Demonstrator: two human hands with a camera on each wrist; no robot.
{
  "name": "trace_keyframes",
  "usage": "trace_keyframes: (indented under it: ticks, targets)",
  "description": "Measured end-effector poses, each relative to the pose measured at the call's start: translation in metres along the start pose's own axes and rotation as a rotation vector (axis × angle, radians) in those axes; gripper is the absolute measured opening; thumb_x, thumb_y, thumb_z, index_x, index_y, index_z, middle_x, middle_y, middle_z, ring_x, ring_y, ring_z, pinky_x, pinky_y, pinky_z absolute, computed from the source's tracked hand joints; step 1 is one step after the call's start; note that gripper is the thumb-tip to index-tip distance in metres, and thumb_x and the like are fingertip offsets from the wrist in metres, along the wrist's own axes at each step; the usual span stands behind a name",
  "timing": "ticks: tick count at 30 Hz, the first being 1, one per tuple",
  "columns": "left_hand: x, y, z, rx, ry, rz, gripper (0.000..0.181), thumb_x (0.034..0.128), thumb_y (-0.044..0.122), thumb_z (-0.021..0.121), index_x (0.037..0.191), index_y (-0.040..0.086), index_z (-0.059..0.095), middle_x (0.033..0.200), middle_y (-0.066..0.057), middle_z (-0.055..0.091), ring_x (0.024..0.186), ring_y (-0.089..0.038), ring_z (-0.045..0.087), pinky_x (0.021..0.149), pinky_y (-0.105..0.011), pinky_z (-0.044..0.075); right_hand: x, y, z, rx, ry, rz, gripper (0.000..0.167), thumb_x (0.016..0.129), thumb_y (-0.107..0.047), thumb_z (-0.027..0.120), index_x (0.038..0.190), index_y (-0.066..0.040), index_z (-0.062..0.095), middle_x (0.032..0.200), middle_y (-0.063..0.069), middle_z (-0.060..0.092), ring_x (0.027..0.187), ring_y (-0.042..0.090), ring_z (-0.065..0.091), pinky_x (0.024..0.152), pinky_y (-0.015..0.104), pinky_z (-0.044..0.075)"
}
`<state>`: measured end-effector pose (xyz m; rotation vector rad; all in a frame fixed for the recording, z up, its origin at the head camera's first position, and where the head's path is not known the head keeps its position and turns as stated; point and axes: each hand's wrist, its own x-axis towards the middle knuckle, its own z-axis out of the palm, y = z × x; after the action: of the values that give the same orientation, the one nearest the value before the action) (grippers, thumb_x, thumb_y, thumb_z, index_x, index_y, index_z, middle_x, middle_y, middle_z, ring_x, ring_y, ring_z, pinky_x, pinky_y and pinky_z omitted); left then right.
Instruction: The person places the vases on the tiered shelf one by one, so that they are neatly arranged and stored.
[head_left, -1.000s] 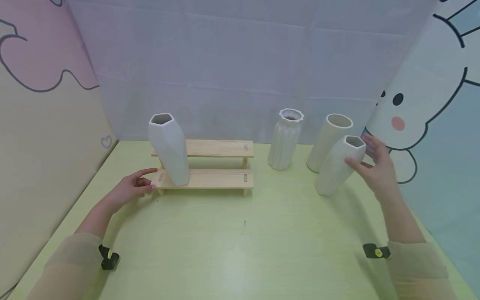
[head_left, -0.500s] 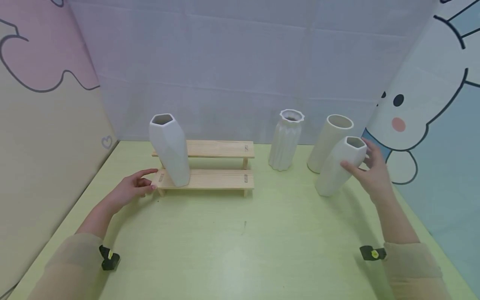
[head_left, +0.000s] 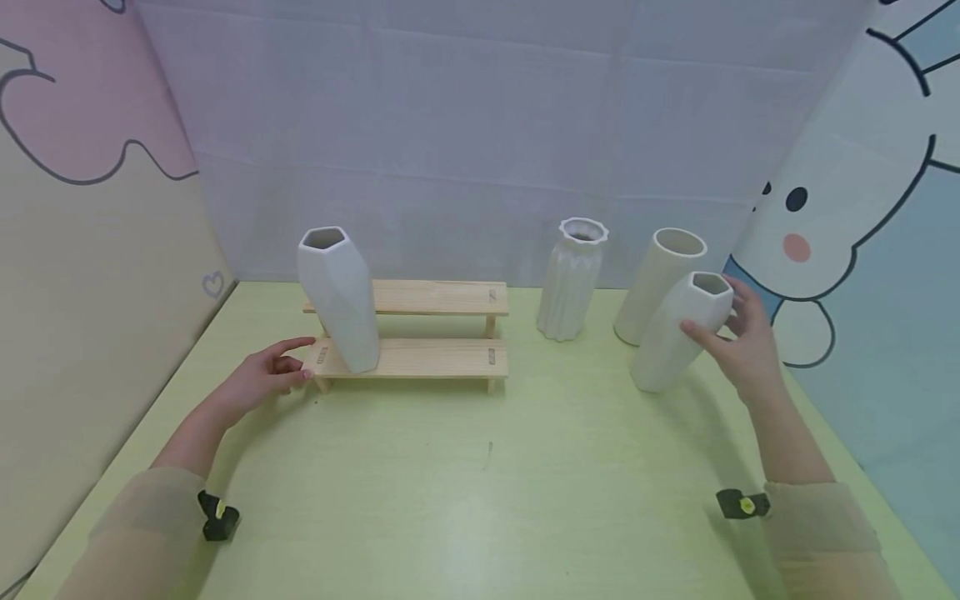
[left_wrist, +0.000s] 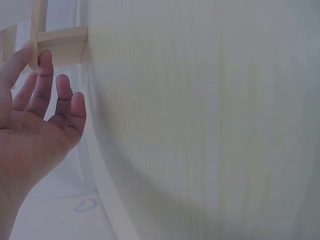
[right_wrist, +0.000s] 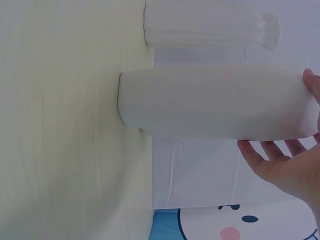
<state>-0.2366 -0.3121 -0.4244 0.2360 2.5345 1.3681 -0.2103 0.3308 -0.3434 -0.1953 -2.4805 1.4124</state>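
Near its angular mouth [head_left: 711,285], the right hand [head_left: 752,346] clasps a vase [head_left: 670,343]; the left hand [head_left: 262,379] pinches a shelf [head_left: 435,358].

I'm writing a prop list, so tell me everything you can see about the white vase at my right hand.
The white vase is tall, with broad flat facets, an angular mouth and a narrower base. It looks like smooth, matt ceramic. It appears to stand upright on the table, in front of the round cylindrical vase. Your right hand grips it near the top, thumb and fingers on opposite sides.
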Motion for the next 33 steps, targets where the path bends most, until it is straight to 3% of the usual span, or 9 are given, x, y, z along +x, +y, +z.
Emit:
trace_keyframes:
  ticks: [15,24,33]
  targets:
    - [-0.003,0.004,0.001,0.006,0.008,-0.002,0.066,0.0918,0.031,0.062,0.147,0.014,0.031,0.107,-0.016,0.059,0.09,-0.016,0.058,0.075,-0.029,0.05,0.0,0.002,0.004,-0.031,0.05,-0.031,0.081,0.082,-0.036,0.072,0.146,-0.039,0.023,0.153,0.009,0.027,0.134,0.04,0.034,0.095,0.061,0.039]
    - [-0.003,0.003,0.001,0.016,0.006,-0.011,0.066,0.0917,0.032,0.062,0.147,0.015,0.031,0.109,-0.018,0.059,0.09,-0.018,0.057,0.074,-0.029,0.05,0.0,-0.005,0.009,-0.018,0.094,0.003,0.082,0.081,-0.037,0.073,0.146,-0.038,0.023,0.152,0.007,0.028,0.132,0.035,0.037,0.097,0.055,0.041]
    - [-0.003,0.003,0.001,0.024,0.0,-0.016,0.066,0.0921,0.032,0.062,0.148,0.016,0.03,0.107,-0.016,0.058,0.089,-0.019,0.056,0.073,-0.029,0.049,-0.002,-0.012,0.009,-0.022,0.089,-0.001,0.08,0.082,-0.033,0.073,0.146,-0.036,0.024,0.15,0.007,0.032,0.129,0.033,0.041,0.096,0.051,0.043]
